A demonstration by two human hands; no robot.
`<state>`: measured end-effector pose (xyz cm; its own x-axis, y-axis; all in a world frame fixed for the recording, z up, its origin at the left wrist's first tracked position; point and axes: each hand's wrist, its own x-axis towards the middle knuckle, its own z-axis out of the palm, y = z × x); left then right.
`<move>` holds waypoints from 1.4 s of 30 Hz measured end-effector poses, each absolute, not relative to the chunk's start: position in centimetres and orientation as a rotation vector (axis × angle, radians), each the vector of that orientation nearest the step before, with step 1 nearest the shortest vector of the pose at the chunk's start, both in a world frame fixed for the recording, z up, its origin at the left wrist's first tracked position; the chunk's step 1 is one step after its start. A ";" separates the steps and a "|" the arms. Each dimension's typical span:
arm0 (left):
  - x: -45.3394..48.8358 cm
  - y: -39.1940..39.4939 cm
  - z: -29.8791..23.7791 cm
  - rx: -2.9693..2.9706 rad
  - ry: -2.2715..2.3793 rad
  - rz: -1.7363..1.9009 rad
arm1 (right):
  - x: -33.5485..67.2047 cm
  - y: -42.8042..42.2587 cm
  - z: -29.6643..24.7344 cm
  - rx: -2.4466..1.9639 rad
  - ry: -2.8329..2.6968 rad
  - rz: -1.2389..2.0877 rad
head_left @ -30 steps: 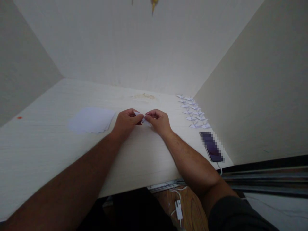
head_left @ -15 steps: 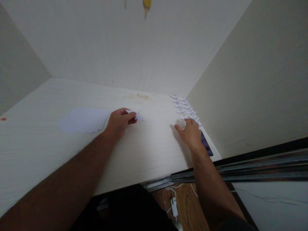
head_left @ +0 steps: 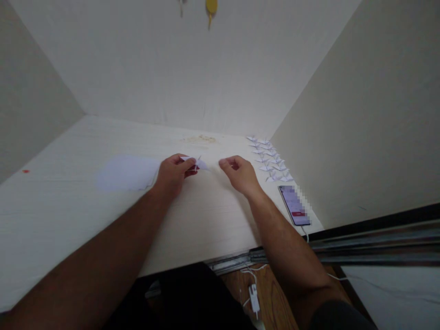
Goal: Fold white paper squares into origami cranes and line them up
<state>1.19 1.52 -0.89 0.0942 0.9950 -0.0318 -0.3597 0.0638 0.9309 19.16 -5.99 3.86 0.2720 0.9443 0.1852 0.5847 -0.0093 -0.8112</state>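
Observation:
My left hand pinches a small folded white paper piece just above the pale wooden desk. My right hand hovers a short way to the right of it, fingers curled in with nothing visible in them. A stack of white paper sheets lies left of my left hand. Several finished white paper cranes stand in rows near the right wall. A phone with its screen lit lies on the desk behind my right wrist.
A white cable runs from the phone over the desk's front edge to a charger hanging below. Walls close the desk in at the back and both sides. A yellow object hangs at the top. A small red dot marks the far left.
My right hand let go of the folded paper, reached right to the phone, and has come back toward the paper. The phone's screen is now lit. My left hand kept its hold.

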 end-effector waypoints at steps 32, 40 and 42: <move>0.3 0.8 -0.7 0.774 0.674 1.056 | 17.3 -1.0 -1.0 -0.971 -1.111 1.348; 0.4 0.5 -0.4 0.764 0.620 0.996 | 17.0 -1.5 -0.7 -0.859 -1.062 1.474; 0.4 0.5 -0.4 0.751 0.629 1.005 | 17.0 -1.6 -0.6 -0.867 -1.047 1.481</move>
<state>0.38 0.53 -0.41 0.4057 0.9057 -0.1227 -0.5063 0.3345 0.7949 16.97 -1.56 -0.65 -0.1601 0.9869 0.0183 -0.3468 -0.0389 -0.9371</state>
